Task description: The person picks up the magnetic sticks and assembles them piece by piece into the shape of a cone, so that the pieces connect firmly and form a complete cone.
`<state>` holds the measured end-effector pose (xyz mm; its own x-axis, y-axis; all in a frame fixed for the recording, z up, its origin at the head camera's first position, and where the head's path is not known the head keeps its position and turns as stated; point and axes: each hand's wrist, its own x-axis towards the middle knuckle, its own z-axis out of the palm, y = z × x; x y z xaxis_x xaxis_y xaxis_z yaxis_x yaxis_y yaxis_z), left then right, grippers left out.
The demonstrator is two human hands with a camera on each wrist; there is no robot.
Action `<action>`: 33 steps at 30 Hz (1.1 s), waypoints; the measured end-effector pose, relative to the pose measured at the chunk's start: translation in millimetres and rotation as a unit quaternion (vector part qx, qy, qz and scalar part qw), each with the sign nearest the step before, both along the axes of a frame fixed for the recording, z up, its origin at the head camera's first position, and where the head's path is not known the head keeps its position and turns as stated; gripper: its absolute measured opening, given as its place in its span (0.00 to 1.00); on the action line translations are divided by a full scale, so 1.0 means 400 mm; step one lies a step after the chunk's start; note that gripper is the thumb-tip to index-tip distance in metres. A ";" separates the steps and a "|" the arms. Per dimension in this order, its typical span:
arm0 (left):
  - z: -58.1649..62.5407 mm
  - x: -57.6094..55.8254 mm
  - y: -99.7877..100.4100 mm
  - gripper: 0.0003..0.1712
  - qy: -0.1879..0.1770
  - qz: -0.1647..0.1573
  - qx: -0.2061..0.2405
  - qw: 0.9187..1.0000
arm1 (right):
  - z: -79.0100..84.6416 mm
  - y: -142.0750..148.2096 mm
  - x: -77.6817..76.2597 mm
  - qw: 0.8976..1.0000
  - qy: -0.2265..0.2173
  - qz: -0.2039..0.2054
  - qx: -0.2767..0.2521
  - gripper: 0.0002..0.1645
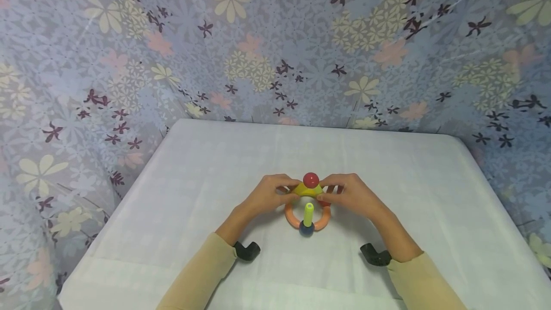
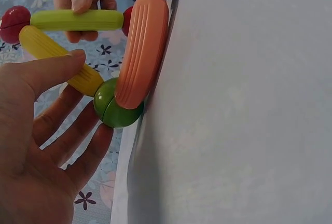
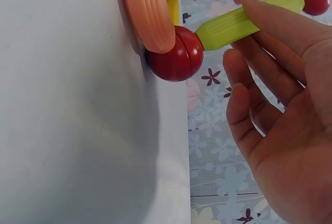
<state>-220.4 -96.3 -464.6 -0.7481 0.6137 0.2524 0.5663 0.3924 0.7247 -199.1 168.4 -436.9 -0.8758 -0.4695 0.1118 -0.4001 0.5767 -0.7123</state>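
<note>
In front of me on the table is a toy structure of ribbed rods and balls. My left hand (image 1: 269,194) pinches a yellow rod (image 2: 46,46) between thumb and fingers. That rod slopes up from a green ball (image 2: 115,111) to the top red ball (image 1: 311,180). With its thumb and fingers, my right hand (image 1: 354,196) pinches a lime rod (image 3: 220,31) that rises from a lower red ball (image 3: 179,60) toward the same top ball. Curved orange pieces (image 1: 291,216) form a ring at the base. A dark blue ball (image 1: 307,229) at the front carries another lime rod (image 1: 308,214), standing up.
The structure stands on a white-covered table (image 1: 215,157). A floral curtain (image 1: 275,61) hangs behind the far edge and along the sides. Black devices (image 1: 248,251) are worn at both wrists, near the beige sleeves (image 1: 202,271).
</note>
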 end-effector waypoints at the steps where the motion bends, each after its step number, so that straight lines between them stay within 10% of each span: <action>1: 0.000 0.000 0.000 0.20 0.000 0.002 -0.003 1.000 | -0.001 -0.001 0.000 1.000 0.000 0.000 0.000 0.15; 14: -0.003 0.000 0.000 0.20 0.003 0.004 0.002 1.000 | 0.024 0.016 0.009 0.998 -0.028 -0.061 -0.013 0.15; 23: -0.006 -0.001 -0.001 0.19 0.008 0.000 0.006 1.000 | 0.056 0.007 0.045 0.990 -0.101 0.089 -0.053 0.14; 33: -0.005 0.000 -0.001 0.19 0.007 -0.001 0.007 1.000 | 0.037 -0.039 0.059 0.984 -0.145 0.102 -0.017 0.21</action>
